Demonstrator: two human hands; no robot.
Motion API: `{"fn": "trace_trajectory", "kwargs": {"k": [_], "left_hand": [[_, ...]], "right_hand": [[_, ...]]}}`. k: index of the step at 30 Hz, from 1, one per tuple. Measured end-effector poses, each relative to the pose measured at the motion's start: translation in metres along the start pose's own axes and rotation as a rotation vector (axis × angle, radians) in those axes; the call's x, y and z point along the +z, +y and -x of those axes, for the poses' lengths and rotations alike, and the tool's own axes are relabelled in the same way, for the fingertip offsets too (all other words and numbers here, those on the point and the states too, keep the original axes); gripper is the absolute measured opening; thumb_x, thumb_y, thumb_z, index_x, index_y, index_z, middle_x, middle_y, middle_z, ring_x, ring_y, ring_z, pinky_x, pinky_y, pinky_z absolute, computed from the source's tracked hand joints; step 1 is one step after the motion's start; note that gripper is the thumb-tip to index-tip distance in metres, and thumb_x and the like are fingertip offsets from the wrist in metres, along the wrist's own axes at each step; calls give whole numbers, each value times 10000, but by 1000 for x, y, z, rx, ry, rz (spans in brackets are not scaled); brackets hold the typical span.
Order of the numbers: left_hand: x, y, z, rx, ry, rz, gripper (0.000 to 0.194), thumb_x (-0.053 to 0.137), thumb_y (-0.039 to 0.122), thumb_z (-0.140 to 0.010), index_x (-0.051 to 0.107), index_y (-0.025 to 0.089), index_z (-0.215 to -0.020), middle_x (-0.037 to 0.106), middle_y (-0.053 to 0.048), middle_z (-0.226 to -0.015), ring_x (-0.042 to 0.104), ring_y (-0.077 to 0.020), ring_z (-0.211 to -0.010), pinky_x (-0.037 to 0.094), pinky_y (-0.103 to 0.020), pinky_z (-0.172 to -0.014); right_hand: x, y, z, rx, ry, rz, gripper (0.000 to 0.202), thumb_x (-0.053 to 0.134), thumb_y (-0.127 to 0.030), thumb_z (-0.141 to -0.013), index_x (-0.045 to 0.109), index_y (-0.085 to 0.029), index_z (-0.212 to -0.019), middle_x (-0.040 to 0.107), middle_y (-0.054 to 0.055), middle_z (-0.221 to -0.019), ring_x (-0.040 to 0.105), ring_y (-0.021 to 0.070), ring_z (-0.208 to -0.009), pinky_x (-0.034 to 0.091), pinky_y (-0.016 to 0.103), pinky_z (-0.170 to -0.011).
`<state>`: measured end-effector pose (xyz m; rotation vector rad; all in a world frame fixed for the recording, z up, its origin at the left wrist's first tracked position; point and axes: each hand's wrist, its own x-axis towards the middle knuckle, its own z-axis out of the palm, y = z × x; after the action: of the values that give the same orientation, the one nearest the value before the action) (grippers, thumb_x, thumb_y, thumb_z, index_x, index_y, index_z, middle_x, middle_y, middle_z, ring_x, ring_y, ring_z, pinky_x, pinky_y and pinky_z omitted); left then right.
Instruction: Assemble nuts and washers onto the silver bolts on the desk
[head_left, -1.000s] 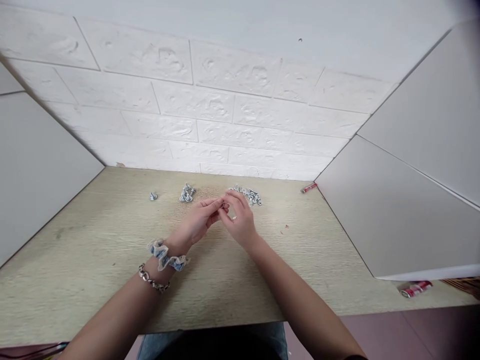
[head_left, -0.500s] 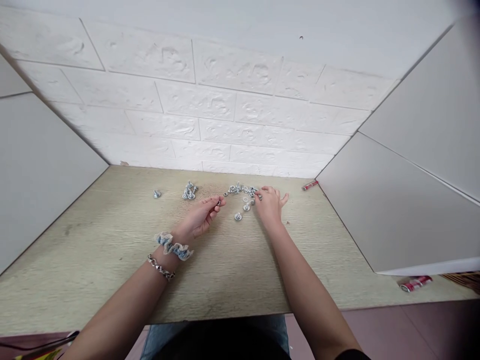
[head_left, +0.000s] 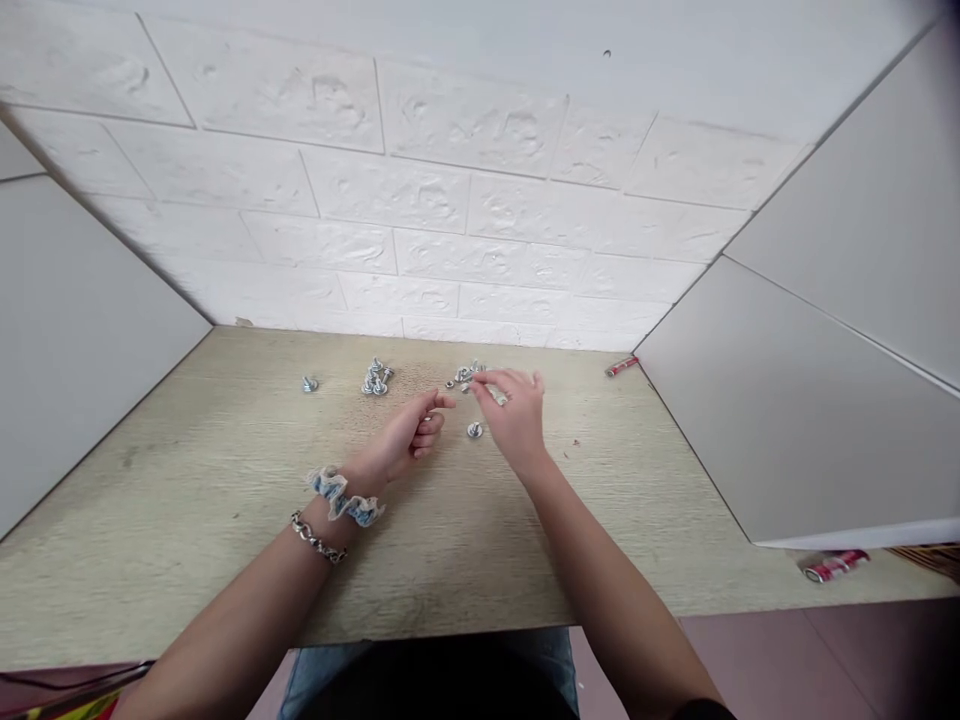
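My left hand [head_left: 411, 432] is closed, its fingers curled and the index finger stretched toward the right. A tiny bit of metal seems to show at its fingers, too small to name. My right hand [head_left: 514, 412] hovers over a pile of hardware with thumb and index finger pinched together. Whatever is between those fingertips cannot be made out. Behind them lies the metal pile [head_left: 472, 371], partly covered by the right hand. A small nut [head_left: 450, 384] rests at its left end. One bolt with a washer [head_left: 475, 430] stands head down between the hands.
A cluster of bolts with washers [head_left: 377, 379] stands left of the hands, and a single bolt [head_left: 310, 384] lies farther left. A red battery [head_left: 622, 366] is by the right panel, another red battery [head_left: 835, 566] near the front right edge. A white brick-patterned wall [head_left: 427, 250] closes the back.
My right hand has moved left from the pile's right end toward my left hand. My left index finger has stretched out, and the small dark piece at its fingertips no longer shows there.
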<state>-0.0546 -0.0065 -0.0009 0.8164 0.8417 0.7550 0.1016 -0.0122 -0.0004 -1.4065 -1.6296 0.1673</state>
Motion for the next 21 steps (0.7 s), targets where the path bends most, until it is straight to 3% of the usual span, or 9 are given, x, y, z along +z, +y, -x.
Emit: {"fn": "trace_trajectory", "kwargs": {"k": [4, 6, 8, 10, 12, 14, 17, 21], "left_hand": [[3, -4, -1, -9, -44, -19, 326, 443, 432, -841, 366, 170, -663, 189, 74, -513, 107, -43, -385, 108, -123, -321], [4, -6, -3, -36, -35, -18, 336, 440, 409, -846, 337, 172, -632, 179, 73, -507, 100, -43, -379, 97, -123, -318], [3, -6, -4, -64, -22, 12, 315, 414, 394, -864, 365, 169, -649, 168, 75, -506, 97, -46, -370, 97, -125, -312], [2, -6, -6, -79, -4, 73, 294, 381, 377, -886, 396, 165, -682, 163, 77, -506, 101, -46, -359, 105, -126, -306], [0, -6, -7, -82, 14, 144, 276, 354, 344, -904, 412, 160, -707, 166, 78, -506, 112, -45, -348, 113, -124, -301], [-3, -6, -8, -92, 17, 200, 264, 335, 314, -915, 419, 154, -722, 175, 77, -506, 125, -43, -341, 124, -123, -300], [-5, -6, -8, -119, 1, 231, 255, 330, 292, -917, 428, 149, -730, 182, 76, -504, 143, -42, -337, 138, -121, -300], [-6, -7, -8, -144, -19, 201, 235, 370, 302, -899, 440, 148, -735, 202, 72, -504, 165, -42, -341, 161, -119, -302]], "right_hand": [[12, -19, 15, -114, -59, -109, 73, 586, -234, -805, 658, -237, -790, 664, -27, -879, 573, 139, -886, 107, 434, -1042], [16, -17, 16, -109, -83, -178, 90, 575, -257, -809, 659, -229, -791, 663, -20, -865, 577, 138, -874, 194, 401, -1024], [14, -7, 10, -14, -98, -284, 166, 543, -328, -819, 654, -207, -842, 660, 3, -865, 581, 142, -849, 353, 324, -913], [5, 11, -1, 162, -69, -355, 293, 469, -395, -843, 630, -167, -934, 654, 31, -893, 583, 145, -813, 432, 259, -755], [-7, 33, -12, 309, -64, -237, 337, 399, -381, -871, 626, -143, -945, 652, 43, -864, 576, 150, -798, 430, 244, -723], [-18, 53, -19, 353, -184, 10, 248, 463, -294, -836, 650, -159, -928, 652, 39, -870, 567, 158, -809, 409, 244, -741], [-24, 70, -20, 283, -383, 310, 244, 488, -228, -821, 662, -206, -990, 634, 56, -983, 552, 181, -911, 383, 256, -774], [-19, 65, -14, 227, -535, 427, 227, 485, -293, -844, 668, -268, -975, 644, 38, -983, 566, 190, -889, 382, 256, -675]]}}
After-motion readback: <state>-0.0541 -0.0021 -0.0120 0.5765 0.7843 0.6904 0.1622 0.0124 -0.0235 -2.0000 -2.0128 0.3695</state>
